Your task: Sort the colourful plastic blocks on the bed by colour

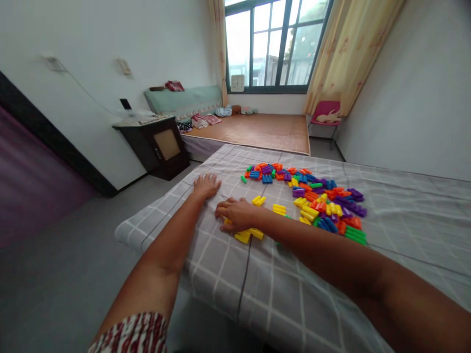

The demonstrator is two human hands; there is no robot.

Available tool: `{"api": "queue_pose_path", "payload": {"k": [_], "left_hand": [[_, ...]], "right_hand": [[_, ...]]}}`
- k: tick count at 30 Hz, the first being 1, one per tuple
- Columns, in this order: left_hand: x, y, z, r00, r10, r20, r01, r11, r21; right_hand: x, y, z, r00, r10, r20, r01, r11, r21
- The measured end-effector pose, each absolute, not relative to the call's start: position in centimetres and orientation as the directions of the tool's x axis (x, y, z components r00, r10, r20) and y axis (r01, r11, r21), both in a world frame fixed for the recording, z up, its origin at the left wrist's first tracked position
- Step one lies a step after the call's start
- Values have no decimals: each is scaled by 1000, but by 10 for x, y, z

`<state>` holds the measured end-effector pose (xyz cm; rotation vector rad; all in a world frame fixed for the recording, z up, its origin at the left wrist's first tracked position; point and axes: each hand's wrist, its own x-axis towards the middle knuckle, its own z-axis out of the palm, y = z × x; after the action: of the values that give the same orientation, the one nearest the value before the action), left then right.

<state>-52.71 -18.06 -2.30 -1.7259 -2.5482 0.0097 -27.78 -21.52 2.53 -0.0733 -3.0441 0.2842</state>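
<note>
My left hand lies flat on the grey checked cloth, fingers spread, with nothing in it. To its right, my right hand reaches over several yellow plastic pieces, its fingers slightly curved and apart; part of the pieces is hidden under the palm. More yellow pieces lie just beyond the right wrist. A heap of orange, blue, purple, green and yellow pieces spreads over the cloth beyond the right forearm.
Behind the cloth-covered surface stands a low bed with a brown mat. A dark cabinet is at the left, and a pink chair with a plush toy is at the back right, near the window.
</note>
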Motion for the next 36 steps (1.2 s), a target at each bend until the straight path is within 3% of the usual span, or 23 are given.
{"api": "queue_pose_path", "payload": {"k": [4, 7, 9, 11, 13, 15, 18, 21, 24, 26, 33, 36], "left_hand": [[-518, -194, -28, -437, 898, 53, 899, 437, 14], [-508, -177, -14, -464, 885, 31, 885, 465, -19], [-492, -150, -5, -381, 921, 83, 925, 380, 18], [-470, -117, -2, -201, 971, 129, 976, 188, 106], [-447, -85, -5, -71, 989, 127, 981, 46, 189], [-428, -59, -9, -34, 994, 108, 970, 7, 244], [-408, -35, -11, -11, 996, 92, 945, -20, 327], [-386, -23, -7, 70, 996, 56, 905, -87, 416], [-348, -22, -4, 250, 968, 25, 750, -210, 627], [-315, -27, -5, 378, 925, 37, 648, -293, 703], [-213, -65, -10, 729, 683, 44, 507, -582, 636], [-209, -56, 1, 735, 678, -2, 537, -580, 613]], "right_hand": [[-201, -188, 22, -979, 195, 62, 187, 975, -118], [-144, -169, 26, -947, 319, 47, 314, 945, -91], [-113, -153, 27, -932, 352, 87, 342, 933, -116], [-82, -131, 26, -898, 397, 189, 366, 913, -178], [-49, -101, 18, -797, 517, 312, 458, 854, -245], [-13, -68, 2, -611, 680, 405, 621, 729, -288], [28, -31, -31, -426, 812, 400, 765, 559, -320], [36, -19, -61, -412, 817, 404, 749, 556, -360], [25, -22, -73, -360, 809, 464, 741, 550, -384], [22, -24, -70, -327, 815, 479, 724, 542, -427], [51, -26, -52, -225, 882, 414, 613, 458, -644], [66, -23, -50, -101, 927, 361, 596, 347, -724]]}}
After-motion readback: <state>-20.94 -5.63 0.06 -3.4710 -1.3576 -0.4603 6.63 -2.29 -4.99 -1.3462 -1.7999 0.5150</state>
